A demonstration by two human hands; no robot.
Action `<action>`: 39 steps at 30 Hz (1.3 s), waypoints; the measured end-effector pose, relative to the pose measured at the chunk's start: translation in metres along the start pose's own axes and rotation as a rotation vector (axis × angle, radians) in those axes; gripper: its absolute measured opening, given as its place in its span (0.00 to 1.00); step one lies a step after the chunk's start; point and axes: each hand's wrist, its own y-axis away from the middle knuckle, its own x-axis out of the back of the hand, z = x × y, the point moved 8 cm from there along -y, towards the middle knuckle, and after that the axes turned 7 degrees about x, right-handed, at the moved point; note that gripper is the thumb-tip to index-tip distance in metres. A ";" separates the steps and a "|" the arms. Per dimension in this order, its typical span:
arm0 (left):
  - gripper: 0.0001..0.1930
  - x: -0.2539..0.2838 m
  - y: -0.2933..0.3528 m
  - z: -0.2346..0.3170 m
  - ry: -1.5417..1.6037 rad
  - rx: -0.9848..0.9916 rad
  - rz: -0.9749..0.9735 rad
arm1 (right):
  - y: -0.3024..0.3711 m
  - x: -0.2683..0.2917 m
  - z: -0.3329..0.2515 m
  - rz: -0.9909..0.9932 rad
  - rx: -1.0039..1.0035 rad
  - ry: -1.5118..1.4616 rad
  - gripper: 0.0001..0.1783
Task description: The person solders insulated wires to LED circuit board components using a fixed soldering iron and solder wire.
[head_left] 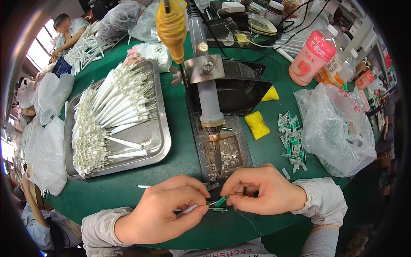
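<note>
My left hand (167, 207) pinches a slim white tapered tube (188, 209) near the front edge of the table. From the tube's end a thin lead reaches a small green circuit board (221, 201). My right hand (269, 192) is closed on that board's right end, its fingertips partly covering it. A fine wire (251, 223) trails below my right fingers. Just beyond both hands, a soldering iron (210, 100) is fixed tip-down in a stand, its copper-coloured tip (217, 156) over a grimy metal base (247, 147). Another white tube (142, 186) lies behind my left hand.
On the left, a metal tray (165, 143) holds many white tubes (115, 103) with wire ends. Right of the iron are yellow sponges (257, 125), a pile of small green boards (293, 139), a plastic bag (338, 130) and a pink bottle (312, 55). A yellow-wrapped tool (172, 30) hangs overhead.
</note>
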 end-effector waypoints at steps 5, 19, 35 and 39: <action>0.04 -0.005 -0.002 -0.008 0.045 0.021 0.030 | 0.002 -0.008 0.017 -0.044 -0.159 -0.276 0.09; 0.03 -0.009 -0.004 -0.014 0.062 0.017 0.047 | 0.002 -0.013 0.021 -0.036 -0.156 -0.433 0.08; 0.04 -0.008 -0.005 -0.010 0.068 0.016 0.048 | 0.001 -0.014 0.018 -0.046 -0.178 -0.499 0.08; 0.02 -0.009 -0.006 -0.013 0.142 -0.002 0.031 | 0.001 -0.013 0.018 -0.035 -0.114 -0.487 0.08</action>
